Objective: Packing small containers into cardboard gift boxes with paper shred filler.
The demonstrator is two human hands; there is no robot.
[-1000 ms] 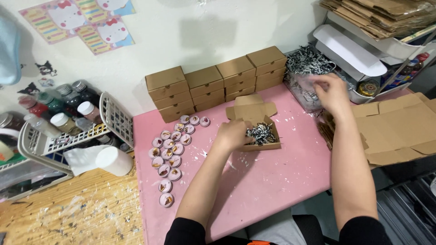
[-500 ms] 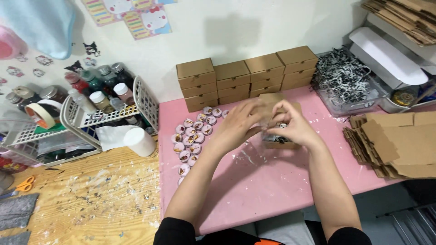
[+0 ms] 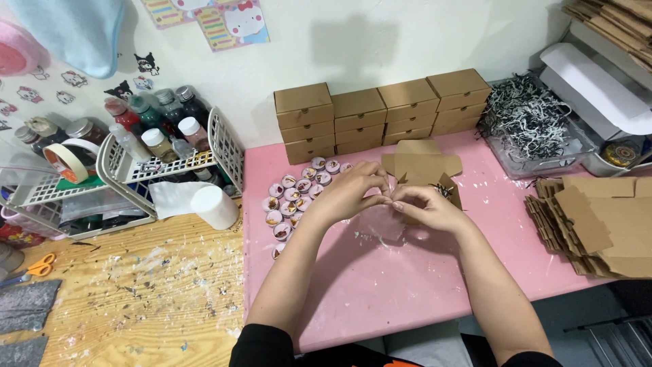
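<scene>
Cardboard open box (image 3: 426,173) sits behind both hands (image 3: 387,198), fingertips pinched together, contents unclear.

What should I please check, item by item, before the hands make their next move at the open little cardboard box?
1. Open cardboard box upright on the pink table: ok.
2. Lid flaps open: ok.
3. Shredded paper inside the box: cannot tell, hands hide most of it.
4. Left hand and right hand meet at the box front: ok; whether either grip is closed on something: cannot tell.
5. Round pink tins lie apart from the hands: ok.
6. Tub of shredded paper close on the right: ok.
</scene>
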